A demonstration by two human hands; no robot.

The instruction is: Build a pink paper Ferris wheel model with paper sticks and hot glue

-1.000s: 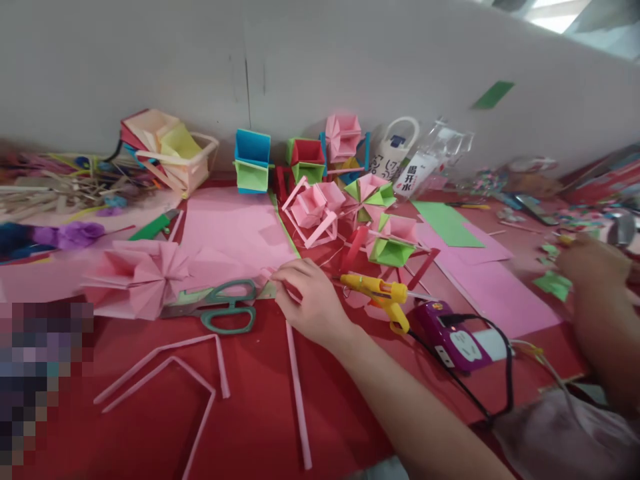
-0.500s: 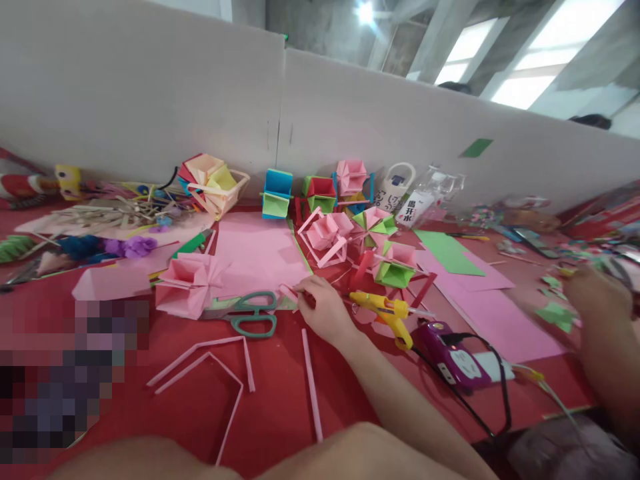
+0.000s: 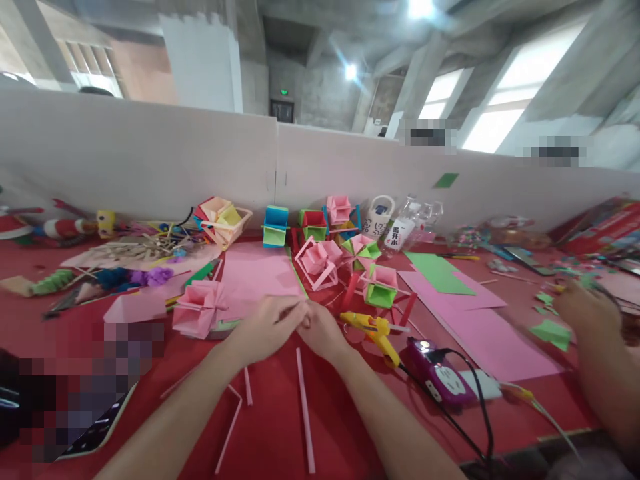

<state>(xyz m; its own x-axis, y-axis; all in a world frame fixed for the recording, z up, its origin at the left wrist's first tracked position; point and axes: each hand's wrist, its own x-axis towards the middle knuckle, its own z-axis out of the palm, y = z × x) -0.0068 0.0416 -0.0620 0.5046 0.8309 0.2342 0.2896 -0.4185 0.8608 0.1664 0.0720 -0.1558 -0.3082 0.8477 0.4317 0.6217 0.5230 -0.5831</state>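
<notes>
My left hand [image 3: 267, 323] and my right hand [image 3: 320, 328] meet above the red table, just in front of the large pink sheet [image 3: 257, 277]. Their fingers are closed together; whatever lies between them is hidden. Left of my hands sits a folded pink paper piece [image 3: 197, 310]. Nearer to me lie a straight pink paper strip [image 3: 305, 413] and a bent one [image 3: 235, 413]. To the right of my right hand rests a yellow glue gun [image 3: 373, 328]. Folded paper shapes, one pink [image 3: 317, 261] and one pink and green [image 3: 381, 287], stand behind.
On the right are a purple power socket [image 3: 443, 377] with cables, pink and green sheets [image 3: 443, 272], and another person's hand [image 3: 590, 310]. Plastic bottles [image 3: 400, 227] stand near the white partition [image 3: 175, 153]. Purple flowers [image 3: 155, 275] and thin sticks lie left.
My left hand has come in from below and joined my right hand, covering the scissors. The view has tilted up, showing more of the room.
</notes>
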